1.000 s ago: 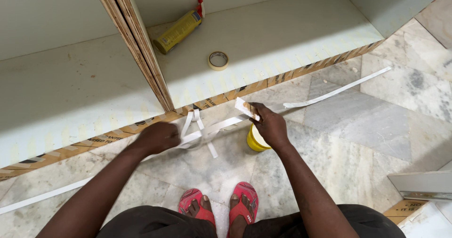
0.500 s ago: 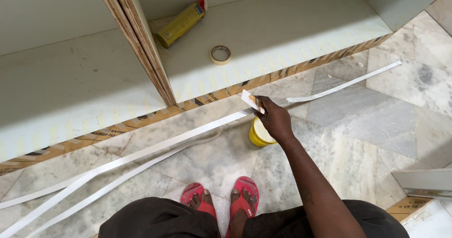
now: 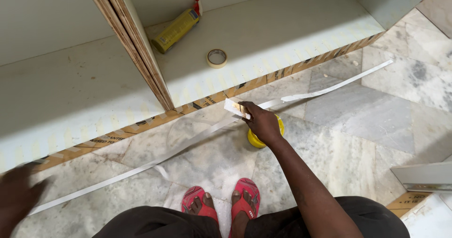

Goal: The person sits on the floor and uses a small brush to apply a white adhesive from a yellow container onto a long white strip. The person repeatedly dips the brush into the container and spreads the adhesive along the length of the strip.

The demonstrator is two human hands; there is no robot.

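Nearest us stood our feet in red sandals (image 3: 221, 205) on the marble floor (image 3: 358, 139). Our left hand (image 3: 19, 195), blurred at the frame's lower left edge, lay by the near end of the long white strip (image 3: 141, 167); we could not tell its grip. Our right hand (image 3: 263, 124) was closed around a small pale block (image 3: 234, 108), right over the strip and above a yellow tub (image 3: 256, 139). Farther off, on the cabinet panel (image 3: 282, 35), lay a tape roll (image 3: 217, 58) and a yellow bottle (image 3: 176, 30).
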